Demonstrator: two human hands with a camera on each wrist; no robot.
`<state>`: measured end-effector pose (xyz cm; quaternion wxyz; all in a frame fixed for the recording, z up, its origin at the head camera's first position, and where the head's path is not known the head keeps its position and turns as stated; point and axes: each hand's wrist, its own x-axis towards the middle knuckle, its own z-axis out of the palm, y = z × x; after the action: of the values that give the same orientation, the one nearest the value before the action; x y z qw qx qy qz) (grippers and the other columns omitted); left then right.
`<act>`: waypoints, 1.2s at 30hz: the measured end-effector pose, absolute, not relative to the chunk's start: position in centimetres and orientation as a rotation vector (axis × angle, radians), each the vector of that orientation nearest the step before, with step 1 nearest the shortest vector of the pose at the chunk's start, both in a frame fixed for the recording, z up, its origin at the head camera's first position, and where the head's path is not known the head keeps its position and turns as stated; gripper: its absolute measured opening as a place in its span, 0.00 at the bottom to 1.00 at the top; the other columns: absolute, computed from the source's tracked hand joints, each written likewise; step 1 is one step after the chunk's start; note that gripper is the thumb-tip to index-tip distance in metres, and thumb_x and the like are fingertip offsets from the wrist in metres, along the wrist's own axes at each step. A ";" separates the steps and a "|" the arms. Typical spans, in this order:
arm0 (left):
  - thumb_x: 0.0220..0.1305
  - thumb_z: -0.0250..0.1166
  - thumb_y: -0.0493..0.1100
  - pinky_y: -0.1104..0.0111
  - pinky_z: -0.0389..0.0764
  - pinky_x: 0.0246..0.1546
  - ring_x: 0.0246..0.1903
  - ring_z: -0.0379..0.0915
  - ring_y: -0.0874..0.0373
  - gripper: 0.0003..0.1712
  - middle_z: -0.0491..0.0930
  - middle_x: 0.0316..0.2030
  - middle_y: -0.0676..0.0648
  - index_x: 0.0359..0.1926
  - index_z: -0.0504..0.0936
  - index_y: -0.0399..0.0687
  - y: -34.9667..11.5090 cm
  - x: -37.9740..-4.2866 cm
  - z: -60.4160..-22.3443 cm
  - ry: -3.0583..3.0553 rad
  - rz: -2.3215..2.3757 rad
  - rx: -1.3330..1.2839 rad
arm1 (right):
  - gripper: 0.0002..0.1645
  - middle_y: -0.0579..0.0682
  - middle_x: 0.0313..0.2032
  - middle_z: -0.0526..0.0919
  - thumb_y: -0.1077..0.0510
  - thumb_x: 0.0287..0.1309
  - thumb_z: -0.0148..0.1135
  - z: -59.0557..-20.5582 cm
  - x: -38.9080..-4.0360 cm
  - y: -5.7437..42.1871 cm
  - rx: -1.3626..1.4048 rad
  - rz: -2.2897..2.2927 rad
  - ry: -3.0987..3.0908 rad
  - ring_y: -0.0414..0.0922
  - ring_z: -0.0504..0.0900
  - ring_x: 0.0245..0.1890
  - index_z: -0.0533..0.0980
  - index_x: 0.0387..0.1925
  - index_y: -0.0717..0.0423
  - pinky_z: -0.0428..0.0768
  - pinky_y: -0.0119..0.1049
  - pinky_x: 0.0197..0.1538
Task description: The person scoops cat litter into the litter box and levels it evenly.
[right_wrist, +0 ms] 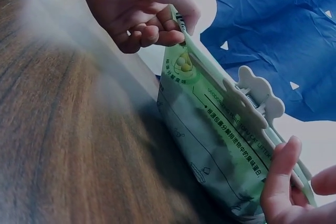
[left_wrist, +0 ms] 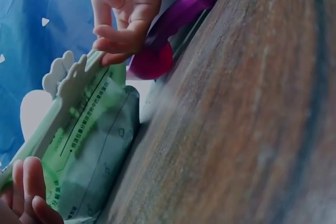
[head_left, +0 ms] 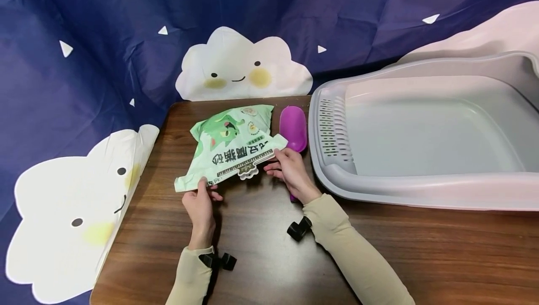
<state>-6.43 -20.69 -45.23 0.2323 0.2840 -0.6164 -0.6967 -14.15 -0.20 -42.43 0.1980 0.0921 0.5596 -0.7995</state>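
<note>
A green and white bag of cat litter (head_left: 229,143) lies on the table, its top edge turned toward me and lifted a little. A long pale sealing clip (right_wrist: 231,95) with a scalloped, flower-shaped grip runs along that edge. My left hand (head_left: 201,204) pinches the left end of the bag's top between thumb and fingers. At the other end, my right hand (head_left: 291,171) pinches the edge beside the clip. The left wrist view shows the clip's spring grip standing up between the hands. The bag's contents are hidden.
Just right of the bag lies a purple scoop (head_left: 293,128), its handle partly behind my right wrist. A large grey litter box (head_left: 332,169) takes up the table's right side. Behind the wooden table (head_left: 252,258) hangs a blue curtain (head_left: 337,24) with clouds.
</note>
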 end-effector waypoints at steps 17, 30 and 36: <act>0.69 0.56 0.44 0.72 0.72 0.08 0.04 0.69 0.64 0.18 0.80 0.13 0.52 0.32 0.78 0.30 -19.7 -6.4 -45.3 -1.751 -1.969 0.788 | 0.14 0.60 0.38 0.76 0.57 0.71 0.49 -42.3 -14.4 0.1 0.243 -2.218 1.634 0.39 0.81 0.24 0.65 0.41 0.68 0.79 0.28 0.29; 0.70 0.53 0.45 0.75 0.68 0.09 0.05 0.70 0.63 0.09 0.79 0.11 0.55 0.39 0.74 0.43 -19.4 -7.1 -45.4 -1.734 -2.071 0.805 | 0.08 0.57 0.44 0.74 0.58 0.69 0.51 -42.8 -13.3 -0.7 0.268 -2.269 1.515 0.39 0.79 0.23 0.65 0.42 0.59 0.77 0.27 0.28; 0.70 0.49 0.42 0.74 0.67 0.08 0.04 0.68 0.62 0.13 0.77 0.09 0.53 0.33 0.76 0.39 -19.7 -7.3 -45.3 -1.653 -2.054 0.775 | 0.15 0.52 0.39 0.76 0.53 0.69 0.52 -42.9 -12.6 -1.3 0.203 -2.154 1.553 0.40 0.79 0.24 0.68 0.45 0.62 0.77 0.29 0.28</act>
<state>-7.30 -19.66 -45.28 0.1958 0.2765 -0.5898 -0.7330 -12.57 -1.32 -42.88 0.2367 0.0741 0.5666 -0.7858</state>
